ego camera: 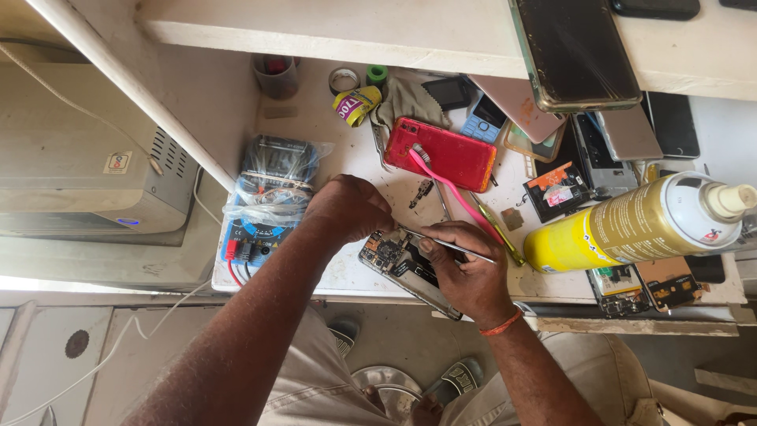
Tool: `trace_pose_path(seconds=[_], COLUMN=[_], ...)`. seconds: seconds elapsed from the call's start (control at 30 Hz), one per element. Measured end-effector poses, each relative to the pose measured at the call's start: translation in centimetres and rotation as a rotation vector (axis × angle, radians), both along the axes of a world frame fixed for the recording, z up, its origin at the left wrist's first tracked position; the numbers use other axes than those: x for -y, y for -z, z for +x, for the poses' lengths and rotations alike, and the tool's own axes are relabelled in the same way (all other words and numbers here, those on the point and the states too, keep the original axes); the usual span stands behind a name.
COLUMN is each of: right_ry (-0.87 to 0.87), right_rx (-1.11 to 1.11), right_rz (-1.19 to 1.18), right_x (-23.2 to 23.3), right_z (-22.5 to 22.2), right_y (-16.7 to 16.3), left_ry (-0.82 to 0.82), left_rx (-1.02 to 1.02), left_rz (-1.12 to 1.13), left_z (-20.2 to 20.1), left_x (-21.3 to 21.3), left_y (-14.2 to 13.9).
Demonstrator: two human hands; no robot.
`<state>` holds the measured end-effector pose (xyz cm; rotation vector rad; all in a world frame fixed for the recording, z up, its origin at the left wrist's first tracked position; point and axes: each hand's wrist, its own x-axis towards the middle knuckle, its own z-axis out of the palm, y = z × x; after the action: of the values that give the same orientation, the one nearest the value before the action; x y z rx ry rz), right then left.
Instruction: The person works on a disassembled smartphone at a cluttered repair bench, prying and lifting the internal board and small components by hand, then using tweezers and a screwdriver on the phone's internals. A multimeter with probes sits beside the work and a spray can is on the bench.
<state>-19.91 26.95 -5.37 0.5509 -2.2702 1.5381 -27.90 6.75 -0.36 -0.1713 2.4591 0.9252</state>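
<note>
White worktop (347,150) carries everything, scuffed and cluttered, with a shelf (331,28) above it where a dark phone (579,51) lies over the edge. At far left, beside the worktop, sits a beige machine (79,173). On the right lies a big yellow-and-gold spray can (631,225), on its side, cap pointing right. A blue multimeter (264,201) wrapped in clear plastic sits at the left, just beside my left hand, its leads hanging off the front edge. Further back lies a red phone (449,154) with a pink toothbrush (449,185) resting across it, and behind that a heap of other handsets and back covers (552,134). A yellow tape roll (356,105) and a grey cup (276,76) stand near the back.

At the front edge lies the opened phone (402,264), its circuit board showing, tilted with one end over the edge. My left hand (347,209) is curled, fingers closed down on its upper end. My right hand (465,268) rests on its lower half and pinches thin metal tweezers (449,243), which lie across the board with the tips toward my left hand. My hands are close, not touching. An orange thread band (502,323) circles my right wrist.
</note>
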Motion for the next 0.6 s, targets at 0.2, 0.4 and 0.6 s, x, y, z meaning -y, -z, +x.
trace_pose_path(seconds=[0.2, 0.4, 0.6], right_ry=[0.002, 0.007, 0.003], right_rx=[0.014, 0.021, 0.004], right_rz=[-0.009, -0.008, -0.009], right_x=[0.05, 0.03, -0.03], right_z=[-0.05, -0.05, -0.08], right_y=[0.08, 0.17, 0.24], left_ry=[0.0, 0.006, -0.007], left_rx=[-0.018, -0.026, -0.025], left_rz=[0.006, -0.026, -0.004], left_z=[0.02, 0.05, -0.07], left_x=[0.06, -0.02, 0.04], left_y=[0.17, 0.37, 0.44])
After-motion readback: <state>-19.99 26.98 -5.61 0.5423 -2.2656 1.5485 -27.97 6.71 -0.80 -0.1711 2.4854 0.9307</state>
